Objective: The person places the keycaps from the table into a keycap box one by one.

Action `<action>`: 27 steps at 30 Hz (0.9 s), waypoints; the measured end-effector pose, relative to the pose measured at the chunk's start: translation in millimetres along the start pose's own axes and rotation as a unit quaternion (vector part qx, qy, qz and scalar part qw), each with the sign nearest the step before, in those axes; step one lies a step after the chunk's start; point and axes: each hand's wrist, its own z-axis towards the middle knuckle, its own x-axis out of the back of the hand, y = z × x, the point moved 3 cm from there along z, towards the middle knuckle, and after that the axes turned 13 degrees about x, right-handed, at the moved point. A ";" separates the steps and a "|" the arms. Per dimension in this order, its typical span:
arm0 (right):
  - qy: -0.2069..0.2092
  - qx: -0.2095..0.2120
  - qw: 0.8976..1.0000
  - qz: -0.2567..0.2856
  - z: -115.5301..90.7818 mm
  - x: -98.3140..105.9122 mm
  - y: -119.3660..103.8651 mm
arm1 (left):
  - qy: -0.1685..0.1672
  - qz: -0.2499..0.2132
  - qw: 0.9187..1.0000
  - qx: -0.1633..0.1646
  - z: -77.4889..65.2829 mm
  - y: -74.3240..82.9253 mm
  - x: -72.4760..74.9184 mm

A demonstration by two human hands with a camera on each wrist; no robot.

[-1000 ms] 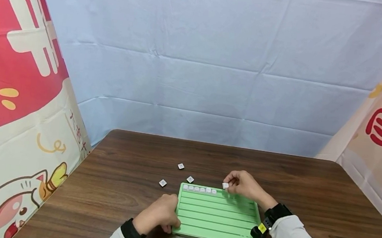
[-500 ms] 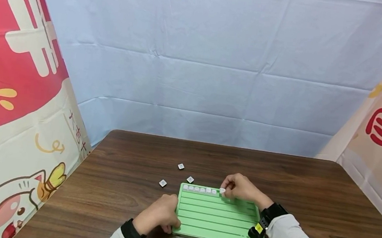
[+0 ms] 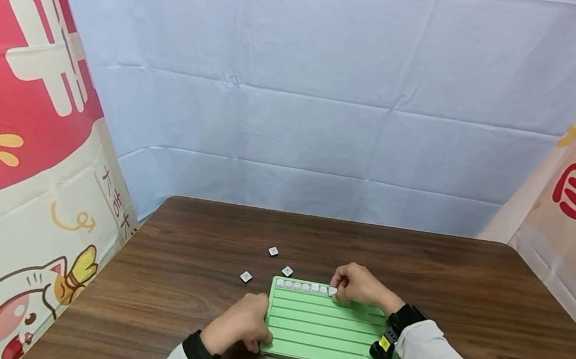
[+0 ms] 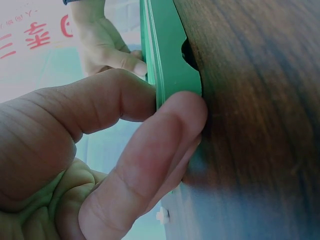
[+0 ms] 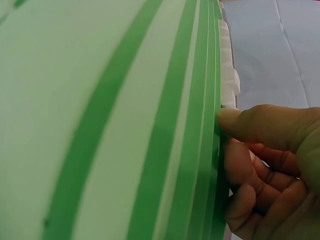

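The right hand (image 3: pixel 358 285) pinches a small white tile (image 3: pixel 332 291) at the end of a row on a green tray (image 3: pixel 324 327).
Its thumb and fingers hold the tile in line with six white pieces (image 3: pixel 305 287) along the tray's far groove, at their right end; whether it is fully seated cannot be told. The left hand (image 3: pixel 242 319) grips the tray's left edge between thumb and fingers. Near the far left corner, three loose tiles (image 3: pixel 287 271) lie apart on the dark wood table (image 3: pixel 194 252). Behind hangs a pale blue cloth (image 3: pixel 294 121).
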 end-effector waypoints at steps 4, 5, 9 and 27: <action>0.001 -0.005 1.000 -0.007 0.5 -0.8 -0.9 | -0.002 -0.001 1.000 0.002 0.4 0.3 -0.7; 0.002 -0.006 1.000 -0.008 0.6 -0.9 -1.0 | -0.002 -0.001 1.000 0.001 0.3 0.3 -0.6; 0.004 -0.004 1.000 -0.010 1.1 -1.5 -2.5 | -0.002 -0.002 1.000 0.000 0.4 0.3 -0.3; 0.000 0.007 1.000 -0.026 1.8 -2.4 -6.3 | 0.004 0.000 1.000 0.000 -2.3 2.4 0.7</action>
